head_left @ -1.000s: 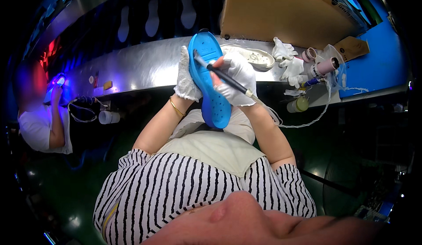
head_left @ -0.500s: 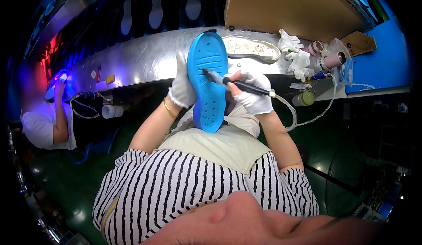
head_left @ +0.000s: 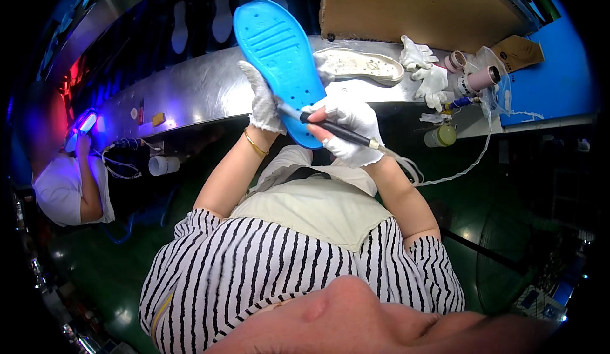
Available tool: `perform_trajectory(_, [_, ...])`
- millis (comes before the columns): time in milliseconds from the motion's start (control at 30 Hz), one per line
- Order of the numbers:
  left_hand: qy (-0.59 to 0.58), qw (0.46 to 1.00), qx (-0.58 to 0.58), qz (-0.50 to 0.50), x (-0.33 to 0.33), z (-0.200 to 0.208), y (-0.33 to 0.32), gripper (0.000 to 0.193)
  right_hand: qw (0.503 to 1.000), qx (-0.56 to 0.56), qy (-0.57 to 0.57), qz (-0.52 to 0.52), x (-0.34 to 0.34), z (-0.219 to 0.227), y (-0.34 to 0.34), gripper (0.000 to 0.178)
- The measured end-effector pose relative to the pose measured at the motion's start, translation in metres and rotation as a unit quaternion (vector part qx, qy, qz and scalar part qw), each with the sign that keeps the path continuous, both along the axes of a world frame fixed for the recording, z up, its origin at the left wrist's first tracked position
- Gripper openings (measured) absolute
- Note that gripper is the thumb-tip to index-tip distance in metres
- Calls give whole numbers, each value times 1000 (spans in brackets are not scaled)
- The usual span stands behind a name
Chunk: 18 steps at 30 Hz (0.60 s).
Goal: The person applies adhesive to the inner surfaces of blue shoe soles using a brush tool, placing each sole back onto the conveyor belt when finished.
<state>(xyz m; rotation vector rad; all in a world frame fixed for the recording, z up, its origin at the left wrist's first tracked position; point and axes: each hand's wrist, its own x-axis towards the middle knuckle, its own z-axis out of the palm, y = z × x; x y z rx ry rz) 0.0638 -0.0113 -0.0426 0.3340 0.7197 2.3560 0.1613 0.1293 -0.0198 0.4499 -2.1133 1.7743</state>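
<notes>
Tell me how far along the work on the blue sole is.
In hand: the gloved left hand holds the blue rubber shoe sole upright, while the gloved right hand presses a black corded pen tool to its lower edge. Done: cannot tell. Left: a pale sole lies waiting on the steel bench.

shoe sole (head_left: 279, 62): bright blue, with rows of small dots and raised stripes
left hand (head_left: 264, 100): white glove, gold bracelet at the wrist
right hand (head_left: 349, 128): white glove
tool (head_left: 337, 130): black handle, pale tip, white cord
bench (head_left: 210, 87): shiny silver metal
insole (head_left: 359, 65): off-white, speckled
spare gloves (head_left: 426, 68): white
board (head_left: 406, 5): brown cardboard
shirt (head_left: 267, 271): black and white stripes
apron (head_left: 318, 208): pale beige
floor (head_left: 95, 259): dark green
small jar (head_left: 440, 136): yellowish green
wall panel (head_left: 546, 87): blue
</notes>
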Motion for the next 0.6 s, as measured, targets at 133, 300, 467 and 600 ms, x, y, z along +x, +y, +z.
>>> perform_trajectory(133, [-31,996,8,83,-20,-3,0,113,996,-66,-54,2,-5,12,2,13])
perform_trajectory(300, [54,982,181,-8,-37,14,2,118,999,-37,3,22,-14,18,0,11])
perform_trajectory(467, [91,969,224,-39,-46,26,-4,116,972,-195,-131,23,-8,6,8,16])
perform_trajectory(600, [152,969,191,-41,-59,24,-9,117,983,-132,-120,44,-5,6,-1,14])
